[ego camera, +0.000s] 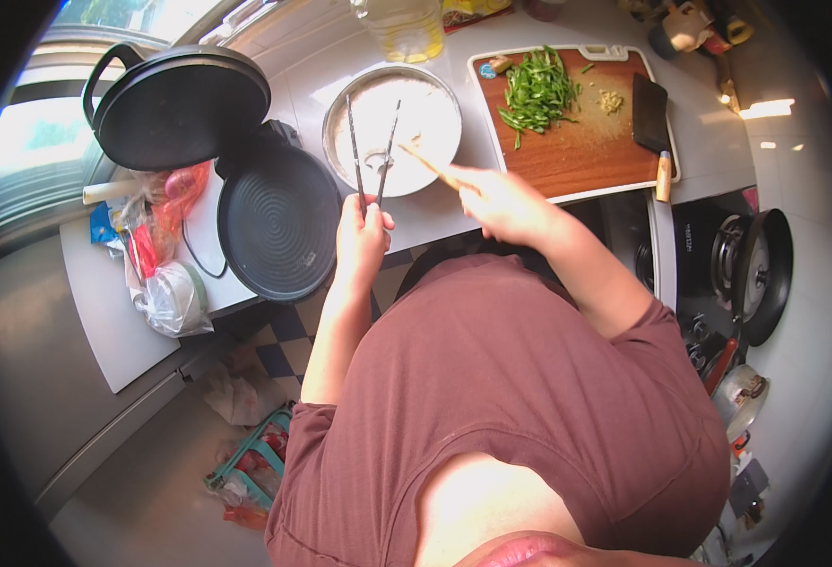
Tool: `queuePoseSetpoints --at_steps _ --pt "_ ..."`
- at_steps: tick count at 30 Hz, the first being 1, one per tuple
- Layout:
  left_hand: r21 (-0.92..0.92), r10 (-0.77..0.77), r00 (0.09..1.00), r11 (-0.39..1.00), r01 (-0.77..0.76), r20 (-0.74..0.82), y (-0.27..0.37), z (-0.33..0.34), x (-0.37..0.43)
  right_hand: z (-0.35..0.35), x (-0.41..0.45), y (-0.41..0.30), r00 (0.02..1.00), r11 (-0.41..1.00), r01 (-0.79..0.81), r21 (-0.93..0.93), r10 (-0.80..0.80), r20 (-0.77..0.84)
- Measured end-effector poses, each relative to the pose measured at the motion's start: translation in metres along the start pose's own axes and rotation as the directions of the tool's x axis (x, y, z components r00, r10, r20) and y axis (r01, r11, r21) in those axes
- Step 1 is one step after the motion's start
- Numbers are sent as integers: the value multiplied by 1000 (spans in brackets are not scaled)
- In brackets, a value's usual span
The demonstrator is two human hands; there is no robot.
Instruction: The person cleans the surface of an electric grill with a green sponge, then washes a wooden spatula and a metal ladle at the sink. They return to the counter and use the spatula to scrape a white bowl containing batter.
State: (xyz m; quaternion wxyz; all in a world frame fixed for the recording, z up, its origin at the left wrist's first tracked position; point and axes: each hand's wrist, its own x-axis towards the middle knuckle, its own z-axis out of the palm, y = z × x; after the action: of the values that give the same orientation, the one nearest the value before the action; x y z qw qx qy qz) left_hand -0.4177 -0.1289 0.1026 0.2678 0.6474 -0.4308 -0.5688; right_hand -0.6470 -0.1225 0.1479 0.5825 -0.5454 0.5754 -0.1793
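Observation:
A round metal bowl (451, 106) on the counter holds a white, flour-like mass (395, 117); I cannot tell whether it is dry or wet. At its near rim, my left hand (365, 230) grips a pair of dark chopsticks (354, 138), their tips spread over the bowl. My right hand (504, 202), slightly blurred, is closed around a pale wooden stick-like utensil (422, 157). That utensil slants left over the white mass, and its far end is hard to make out. A small greyish patch (379, 161) shows between the chopsticks.
Left of the bowl stands an open electric griddle (274, 220), lid raised. Bagged items (175, 298) lie beside it. On the right, a cutting board (565, 166) bears chopped greens (540, 88), minced bits (609, 102) and a cleaver (648, 113). A wok (770, 276) sits on the stove.

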Motion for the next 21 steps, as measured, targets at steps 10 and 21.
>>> queuePoseSetpoints --at_steps 10,21 --pt "290 137 987 951 -105 -90 -8 -1 4 -1 27 12 960 976 82 -202 -132 -247" --pt "174 78 997 982 -75 -8 -5 2 4 0 29 21 976 995 83 -59 -93 -197"
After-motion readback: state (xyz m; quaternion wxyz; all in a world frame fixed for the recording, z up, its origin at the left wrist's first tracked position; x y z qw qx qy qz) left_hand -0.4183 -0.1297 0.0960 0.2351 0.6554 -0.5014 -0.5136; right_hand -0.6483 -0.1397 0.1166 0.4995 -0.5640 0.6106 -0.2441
